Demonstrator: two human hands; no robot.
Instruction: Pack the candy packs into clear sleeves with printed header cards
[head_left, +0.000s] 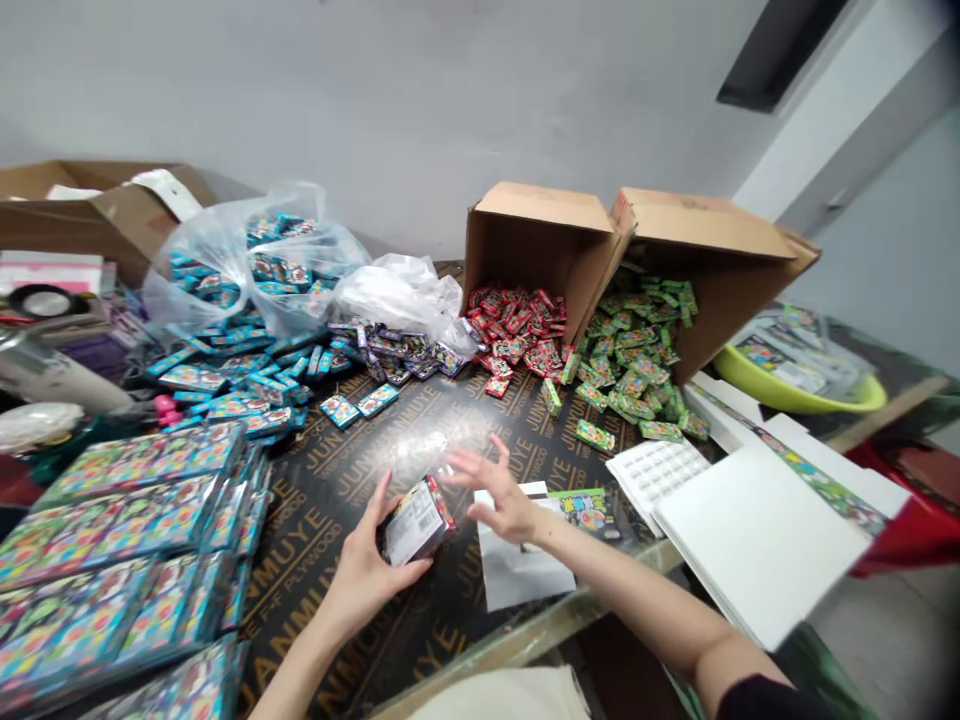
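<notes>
My left hand (366, 565) grips a small printed packet (417, 523), which shows a pale label with a barcode and a red, colourful edge. The packet is tilted just above the table. To its right, my right hand (506, 500) has its fingers spread and holds nothing; its fingertips are close to the packet. Below my right hand lie a white sheet (510, 580) and a green printed card (589, 510), both partly covered by the hand and forearm. Two small blue boxes (358, 404) lie beyond my left hand.
Open cartons spill red boxes (521, 325) and green boxes (637, 365) at the back. Purple boxes (397, 350), blue boxes (240, 385) and plastic bags (270, 270) lie further left. Wrapped packs (112, 560) are stacked at left. White cards (765, 540) and a yellow-green basin (825, 400) are at right.
</notes>
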